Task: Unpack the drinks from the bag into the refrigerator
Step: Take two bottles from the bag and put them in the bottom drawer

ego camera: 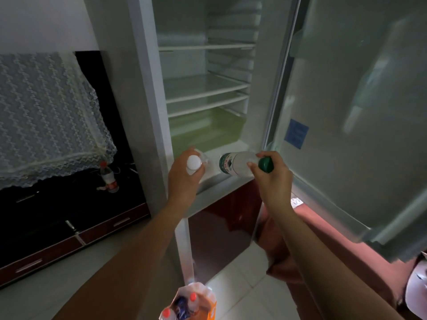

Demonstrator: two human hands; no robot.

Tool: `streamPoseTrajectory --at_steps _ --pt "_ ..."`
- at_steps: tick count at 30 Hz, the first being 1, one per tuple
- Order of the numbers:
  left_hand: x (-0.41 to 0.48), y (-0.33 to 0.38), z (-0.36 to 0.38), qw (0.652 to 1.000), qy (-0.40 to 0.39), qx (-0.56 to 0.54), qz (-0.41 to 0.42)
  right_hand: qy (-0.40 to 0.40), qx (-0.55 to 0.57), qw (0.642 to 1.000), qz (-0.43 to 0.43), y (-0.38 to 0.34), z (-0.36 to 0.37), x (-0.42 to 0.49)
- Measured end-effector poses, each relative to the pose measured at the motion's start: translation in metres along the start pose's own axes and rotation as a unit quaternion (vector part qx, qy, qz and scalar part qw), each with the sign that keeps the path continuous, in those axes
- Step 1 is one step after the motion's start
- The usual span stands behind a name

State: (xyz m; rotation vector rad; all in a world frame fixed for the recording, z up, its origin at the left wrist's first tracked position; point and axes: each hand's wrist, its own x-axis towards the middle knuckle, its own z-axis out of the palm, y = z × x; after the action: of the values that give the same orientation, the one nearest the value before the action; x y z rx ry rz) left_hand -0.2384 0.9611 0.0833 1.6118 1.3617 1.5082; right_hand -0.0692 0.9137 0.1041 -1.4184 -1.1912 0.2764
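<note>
head view: white refrigerator [147, 93] is seen with its door [346, 100] swung open to the right; a square blue sticker [296, 133] is stuck on the door's inner face. white-edged glass shelves [208, 87] are seen inside, with a green-tinted drawer [203, 132] below them.

left hand [183, 179] is curled round a clear plastic bottle with a white cap [193, 162], gripped just under the cap and held upright at the front left corner of the refrigerator's bottom ledge. contact with the ledge cannot be told.

right hand [273, 181] is wrapped round the neck of a clear plastic bottle with a green cap and green label [238, 166], thumb and fingers pinching beside the cap. the bottle is held tilted almost flat, base towards the interior, over the front right part of the same ledge.

orange plastic bag [209, 306] is seen on the floor at the bottom edge of the frame, between the forearms, with red-capped bottles [193, 296] inside.

black cabinet [69, 204] stands to the left, partly covered by a white lace cloth [46, 112].
</note>
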Motion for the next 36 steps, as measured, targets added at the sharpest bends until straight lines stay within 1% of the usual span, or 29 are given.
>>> streamPoseTrajectory --at_steps 3,7,12,15,18,20,22,24,26,27,29,31,33,36 --pt "0.026 -0.010 0.010 1.000 -0.004 0.007 0.029 0.001 0.021 1.000 0.005 0.008 0.018 0.027" --pt "0.055 -0.018 0.025 0.998 0.018 0.015 0.051 -0.008 0.043 0.999 0.010 0.022 0.043 0.068" --pt "0.092 -0.033 0.053 0.990 0.040 0.098 0.094 -0.051 0.072 0.996 -0.003 0.038 0.075 0.125" --pt "0.114 -0.036 0.070 0.987 0.065 0.105 0.105 -0.086 0.076 0.993 -0.017 0.047 0.090 0.161" --pt "0.133 -0.037 0.084 0.982 0.070 0.123 0.125 -0.115 0.096 0.989 -0.018 0.054 0.105 0.188" --pt "0.143 -0.043 0.091 0.977 0.071 0.168 0.114 -0.132 0.106 0.985 -0.016 0.059 0.113 0.202" --pt "0.148 -0.048 0.096 0.978 0.075 0.175 0.088 -0.143 0.114 0.983 -0.016 0.063 0.118 0.214" --pt "0.150 -0.056 0.097 0.976 0.083 0.176 0.101 -0.155 0.124 0.980 -0.016 0.067 0.123 0.223" --pt "0.152 -0.061 0.098 0.966 0.088 0.213 0.117 -0.172 0.127 0.977 -0.013 0.071 0.129 0.228" --pt "0.154 -0.063 0.099 0.963 0.093 0.226 0.111 -0.180 0.125 0.976 -0.010 0.074 0.134 0.230" --pt "0.158 -0.063 0.098 0.965 0.104 0.223 0.089 -0.194 0.123 0.973 0.001 0.077 0.142 0.232" --pt "0.161 -0.068 0.097 0.967 0.103 0.218 0.087 -0.208 0.126 0.970 0.002 0.082 0.150 0.231" --pt "0.163 -0.075 0.096 0.962 0.101 0.237 0.089 -0.224 0.117 0.968 -0.007 0.088 0.157 0.229" --pt "0.168 -0.080 0.092 0.960 0.122 0.238 0.082 -0.232 0.091 0.968 -0.033 0.093 0.168 0.229"
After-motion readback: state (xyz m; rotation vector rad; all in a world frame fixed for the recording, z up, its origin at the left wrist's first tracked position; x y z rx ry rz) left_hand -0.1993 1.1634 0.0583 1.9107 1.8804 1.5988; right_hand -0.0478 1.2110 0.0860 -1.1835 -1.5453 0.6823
